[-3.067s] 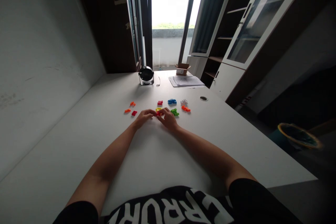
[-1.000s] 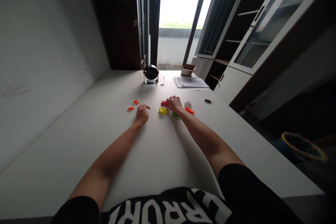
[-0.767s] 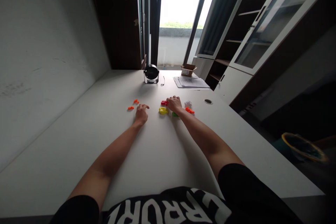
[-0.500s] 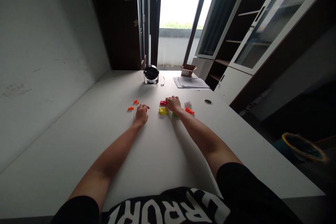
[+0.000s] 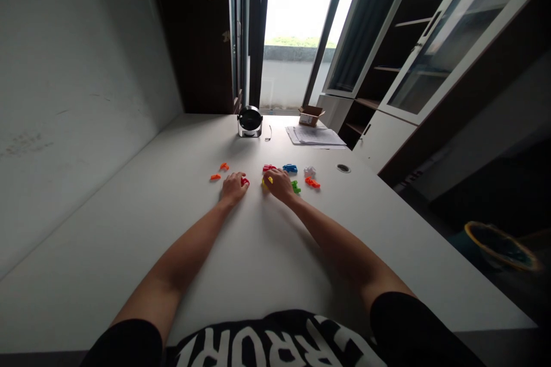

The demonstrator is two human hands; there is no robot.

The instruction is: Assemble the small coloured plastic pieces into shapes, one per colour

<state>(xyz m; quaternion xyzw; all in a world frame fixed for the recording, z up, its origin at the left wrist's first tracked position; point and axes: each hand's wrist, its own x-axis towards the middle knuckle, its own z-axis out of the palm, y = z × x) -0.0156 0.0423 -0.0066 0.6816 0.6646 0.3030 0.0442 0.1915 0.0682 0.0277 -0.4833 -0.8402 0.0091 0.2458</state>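
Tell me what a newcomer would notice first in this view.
Small bright plastic pieces scattered across the white table stand out, with the left hand by a red piece and the right hand over a yellow piece. Beyond them a small round fan stands near the far edge, under a glaring window.

Most of the yellow piece (image 5: 269, 179) under the right hand (image 5: 279, 185), shape unclear.

At frame centre, the left hand (image 5: 233, 188) touches a red piece (image 5: 245, 182); the right hand (image 5: 279, 183) seemingly covers a yellow piece (image 5: 267, 182).
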